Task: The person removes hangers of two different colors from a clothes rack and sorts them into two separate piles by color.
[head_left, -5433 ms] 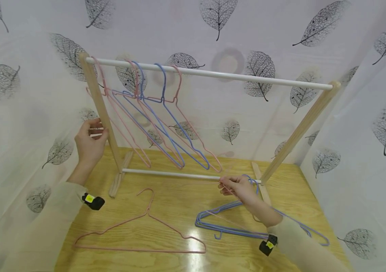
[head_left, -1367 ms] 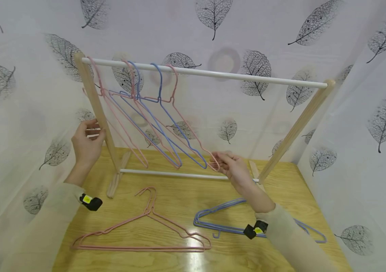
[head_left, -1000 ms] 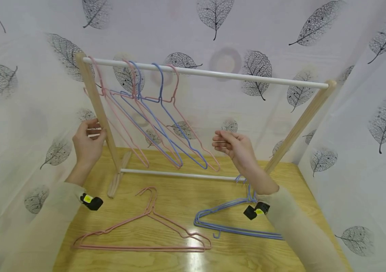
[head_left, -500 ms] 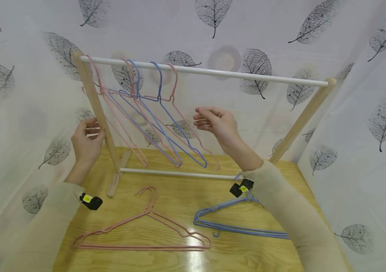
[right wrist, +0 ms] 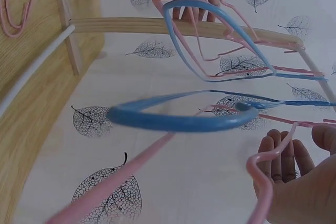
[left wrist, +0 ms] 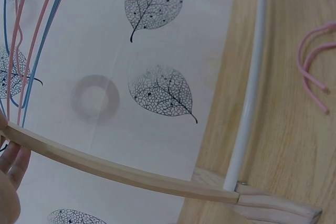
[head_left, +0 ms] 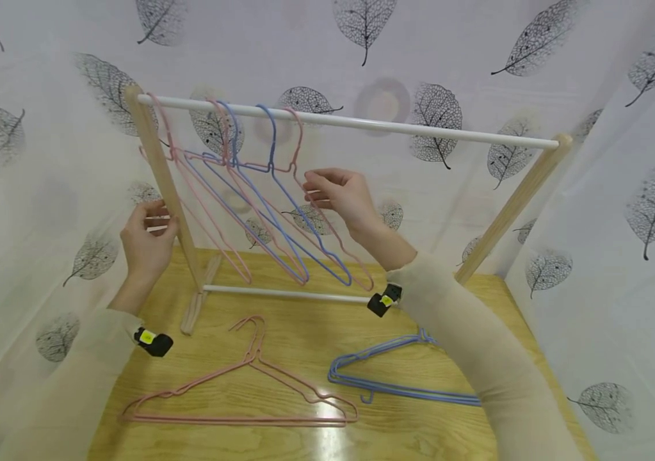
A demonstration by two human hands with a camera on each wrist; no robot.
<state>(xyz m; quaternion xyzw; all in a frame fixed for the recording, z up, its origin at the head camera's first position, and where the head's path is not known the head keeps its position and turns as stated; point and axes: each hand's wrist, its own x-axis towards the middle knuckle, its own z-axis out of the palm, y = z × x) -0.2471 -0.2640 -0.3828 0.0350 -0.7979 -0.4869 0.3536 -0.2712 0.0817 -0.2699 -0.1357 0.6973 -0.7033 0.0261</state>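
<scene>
The right hand [head_left: 339, 195] is beside the outermost pink wire hanger [right wrist: 266, 184] on the rack, its fingers loosely bent and thumb apart, with hold of nothing; whether it brushes the wire cannot be told. The left hand [head_left: 147, 240] grips the left pale wooden post [head_left: 157, 163] of the rack, fingers bent behind it.

The rack stands towards the far edge of the yellow wood-grain table [head_left: 304, 338]. From its white upper rod [head_left: 396, 126] hang five hangers, bunched towards the left post: two pink, two blue, then the outermost pink. Their arms overlap, and in the right wrist view a blue hanger [right wrist: 184, 120] loops across the foreground between the camera and the left hand.

Two pink wire hangers [head_left: 235, 421] lie overlapping on the left part of the table, in front of the white lower rod [head_left: 287, 294]. Towards the table's right edge lies a stack of blue wire hangers [head_left: 396, 388], partly covered by the cream right sleeve [head_left: 477, 339], which also hides the foot of the right wooden post [head_left: 506, 214]. A white curtain with dark leaf prints [head_left: 448, 38] backs the table.
</scene>
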